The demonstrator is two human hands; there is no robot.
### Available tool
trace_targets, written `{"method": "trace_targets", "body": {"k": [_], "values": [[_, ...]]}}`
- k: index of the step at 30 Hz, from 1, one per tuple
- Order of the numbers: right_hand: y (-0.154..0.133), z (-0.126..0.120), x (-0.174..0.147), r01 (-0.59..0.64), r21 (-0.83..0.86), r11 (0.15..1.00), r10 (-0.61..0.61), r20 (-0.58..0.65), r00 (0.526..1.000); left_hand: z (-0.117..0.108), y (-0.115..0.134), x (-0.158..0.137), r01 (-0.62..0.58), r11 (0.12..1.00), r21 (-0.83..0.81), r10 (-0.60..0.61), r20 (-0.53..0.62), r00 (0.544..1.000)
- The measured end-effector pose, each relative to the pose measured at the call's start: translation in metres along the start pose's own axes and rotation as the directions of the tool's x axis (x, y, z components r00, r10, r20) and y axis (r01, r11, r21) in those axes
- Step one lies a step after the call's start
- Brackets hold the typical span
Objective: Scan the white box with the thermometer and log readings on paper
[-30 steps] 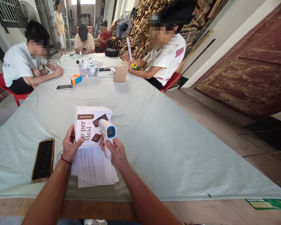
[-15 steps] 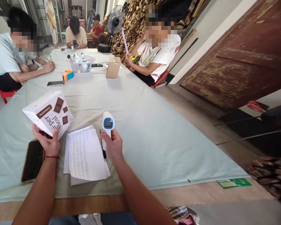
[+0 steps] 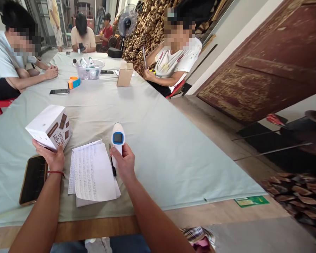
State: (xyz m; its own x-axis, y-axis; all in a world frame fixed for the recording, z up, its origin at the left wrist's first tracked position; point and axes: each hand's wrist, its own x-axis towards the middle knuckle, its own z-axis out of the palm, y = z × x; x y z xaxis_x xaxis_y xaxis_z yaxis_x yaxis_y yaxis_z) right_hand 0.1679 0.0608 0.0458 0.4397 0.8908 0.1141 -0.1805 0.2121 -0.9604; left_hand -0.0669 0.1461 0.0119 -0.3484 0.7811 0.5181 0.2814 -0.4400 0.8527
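My left hand (image 3: 51,156) grips a white meal box (image 3: 46,123) printed with brown chocolate pieces, thumb on the front and fingers beneath. The box is tilted, at the left of the table. In my right hand (image 3: 124,161) is a white infrared thermometer (image 3: 118,138) with a blue-ringed screen, held upright by its handle. Between my hands lie several handwritten sheets of paper (image 3: 93,175). A dark pen (image 3: 113,167) rests along their right edge, partly behind my right hand. Beside my left wrist lies a smartphone (image 3: 33,181) in a brown case.
A pale cloth covers the long table (image 3: 173,168). Farther back are another phone (image 3: 59,91), an orange and blue tape roll (image 3: 73,82), a plastic basin (image 3: 89,70) with bottles, and a cardboard box (image 3: 125,75). People sit at both sides and the far end.
My left hand has turned the meal box, showing more of its white side and less of its printed front. The person at right has lowered the strip they hold.
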Motion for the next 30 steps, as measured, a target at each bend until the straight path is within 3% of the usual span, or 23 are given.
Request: {"method": "trace_targets", "body": {"k": [2,4,6,8,11,14,16,18,20,22,25,27,30], "values": [[0.002,0.000,0.000,0.003,-0.008,1.000,-0.003,0.007,1.000,-0.001,0.003,-0.002,-0.091,0.985,0.148,0.107,-0.097,0.990],[0.003,-0.001,0.002,0.009,-0.042,0.999,-0.008,0.013,1.000,0.000,0.010,-0.005,-0.230,0.923,0.308,0.283,-0.140,0.949],[0.004,-0.006,0.008,0.037,-0.158,0.987,-0.040,-0.010,0.999,0.003,0.017,-0.010,-0.360,0.834,0.418,0.442,-0.117,0.889],[0.005,-0.016,0.017,0.059,-0.391,0.918,-0.088,-0.056,0.995,0.008,0.024,-0.017,-0.441,0.791,0.424,0.498,-0.029,0.867],[0.010,-0.033,0.031,-0.033,-0.775,0.631,-0.081,-0.107,0.991,0.015,0.028,-0.026,-0.477,0.839,0.262,0.402,0.292,0.868],[0.016,-0.045,0.038,-0.124,-0.934,0.334,0.014,-0.127,0.992,0.020,0.021,-0.031,-0.477,0.864,0.160,0.304,0.589,0.749],[0.019,-0.050,0.039,-0.122,-0.970,0.209,0.047,-0.115,0.992,0.022,0.015,-0.032,-0.493,0.853,0.170,0.266,0.671,0.692],[0.020,-0.052,0.038,-0.096,-0.987,0.132,0.016,-0.095,0.995,0.022,0.010,-0.033,-0.503,0.842,0.194,0.235,0.707,0.667],[0.019,-0.051,0.036,-0.036,-0.991,0.126,-0.083,-0.047,0.995,0.022,0.008,-0.034,-0.499,0.841,0.210,0.211,0.723,0.658],[0.018,-0.048,0.032,0.058,-0.979,0.195,-0.147,0.030,0.989,0.022,0.008,-0.035,-0.492,0.843,0.216,0.193,0.733,0.653],[0.022,-0.038,0.024,0.126,-0.940,0.318,-0.014,0.129,0.992,0.024,0.010,-0.037,-0.482,0.849,0.216,0.177,0.743,0.645],[0.028,-0.030,0.018,0.126,-0.935,0.332,0.083,0.162,0.983,0.025,0.011,-0.038,-0.470,0.858,0.208,0.173,0.744,0.645],[0.036,-0.024,0.014,0.170,-0.929,0.328,0.089,0.209,0.974,0.026,0.013,-0.039,-0.448,0.873,0.193,0.165,0.748,0.643]]}}
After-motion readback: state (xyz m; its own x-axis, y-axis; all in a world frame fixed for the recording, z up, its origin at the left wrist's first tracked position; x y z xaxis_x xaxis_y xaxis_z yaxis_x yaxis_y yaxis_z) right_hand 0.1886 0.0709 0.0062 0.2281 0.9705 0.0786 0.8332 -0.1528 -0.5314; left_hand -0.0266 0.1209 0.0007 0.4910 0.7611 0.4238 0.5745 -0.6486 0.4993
